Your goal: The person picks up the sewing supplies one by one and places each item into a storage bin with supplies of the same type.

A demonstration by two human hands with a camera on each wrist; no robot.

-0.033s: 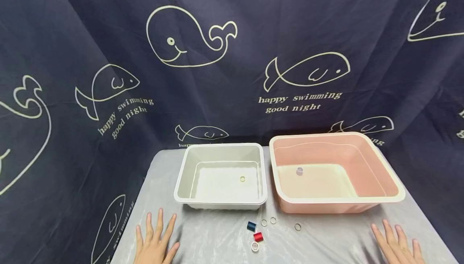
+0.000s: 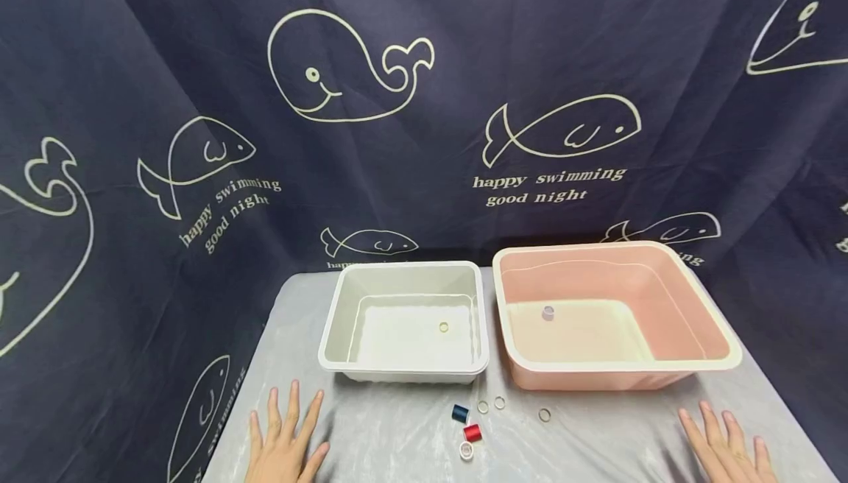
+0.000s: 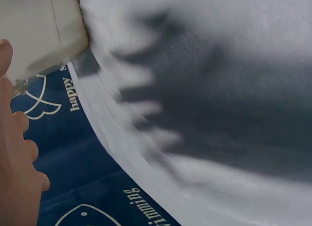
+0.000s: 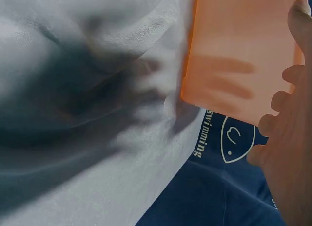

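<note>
Tabletop [image 2: 384, 431]: pale grey, with a creased, faintly shiny surface, its far edge close to the curtain [image 2: 444, 188].
Room: the dark blue curtain hangs behind the table and along both sides, printed in cream outline with a whale [image 2: 344, 71] and several fish [image 2: 563, 129].
Writing: "happy swimming" over "good night" beneath the fish at right centre; the same words run aslant at left; lower lines are partly covered by the tubs.
White tub [image 2: 411, 378]: left of the pink tub [image 2: 603, 381], a narrow gap between; a small yellowish ring [image 2: 444, 327] lies inside.
Pink tub: a small pale round piece [image 2: 548, 313] sits on its floor.
Spools: blue [image 2: 460, 414], red [image 2: 472, 433] and white [image 2: 467, 451], grouped on the tabletop in front of the white tub's right end.
Loose rings: two [image 2: 500, 403] near the blue spool, a third [image 2: 545, 415] before the pink tub.
Left hand [image 2: 285, 450]: fingers spread, holding nothing, nearest the white tub.
Right hand [image 2: 729, 453]: fingers spread, likewise grasping nothing, nearest the pink tub.
</note>
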